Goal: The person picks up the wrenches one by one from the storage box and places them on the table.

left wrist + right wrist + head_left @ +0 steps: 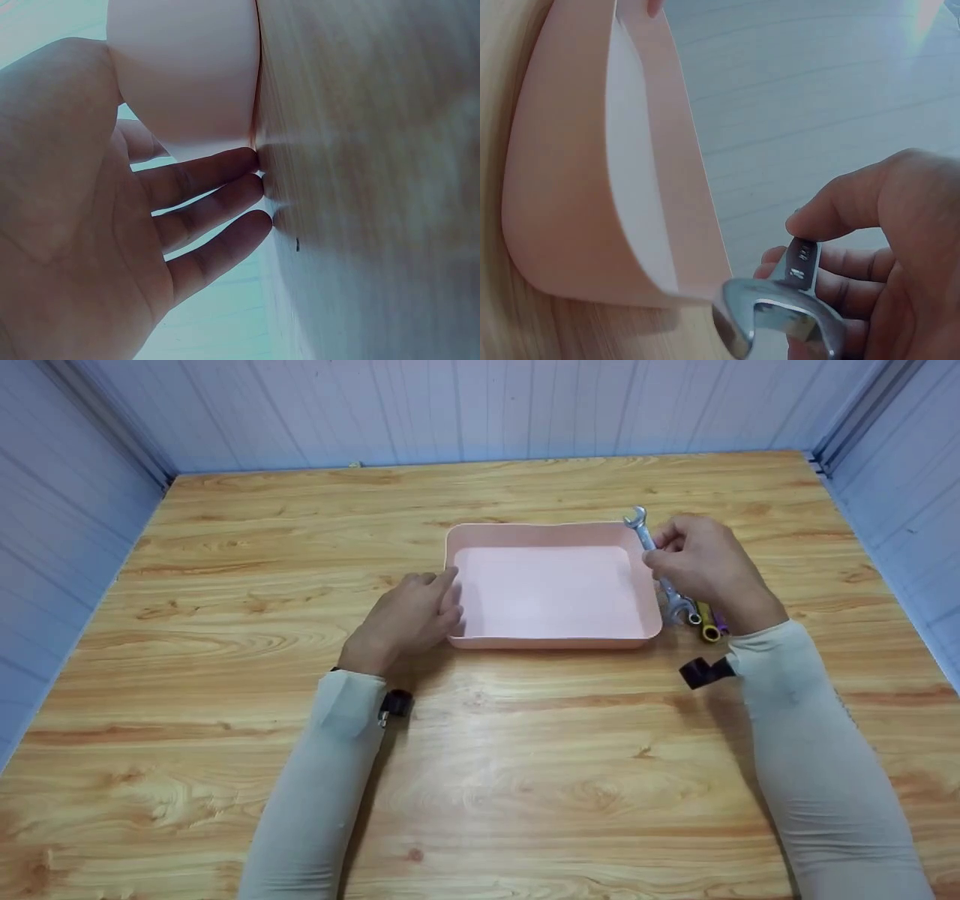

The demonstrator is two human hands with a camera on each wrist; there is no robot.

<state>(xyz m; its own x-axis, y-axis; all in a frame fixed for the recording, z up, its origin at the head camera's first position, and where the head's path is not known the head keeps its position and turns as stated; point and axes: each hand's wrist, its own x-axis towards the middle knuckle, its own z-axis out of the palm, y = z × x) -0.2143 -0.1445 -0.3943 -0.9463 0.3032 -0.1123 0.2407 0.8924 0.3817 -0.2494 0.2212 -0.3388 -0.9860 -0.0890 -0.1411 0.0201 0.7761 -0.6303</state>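
My right hand point(709, 559) pinches a silver open-end wrench point(643, 534) between thumb and fingers, above the right edge of a pink tray point(551, 643). One open end points up and away; in the right wrist view the wrench's larger open end point(780, 289) faces the camera. At the tray's left side is my left hand point(409, 611), its thumb over the rim and its other fingers outside the wall. Seen from the left wrist, several fingertips point(247, 225) touch the table beside the tray's outer wall point(187, 67). The thumb tip is hidden there.
Just right of the tray, partly under my right hand, lie more wrenches: a yellow one point(708, 624), a purple one point(721, 622) and a silver ring end point(694, 619). The wood-grain table point(525, 780) meets pale panel walls point(487, 412) at the back and sides.
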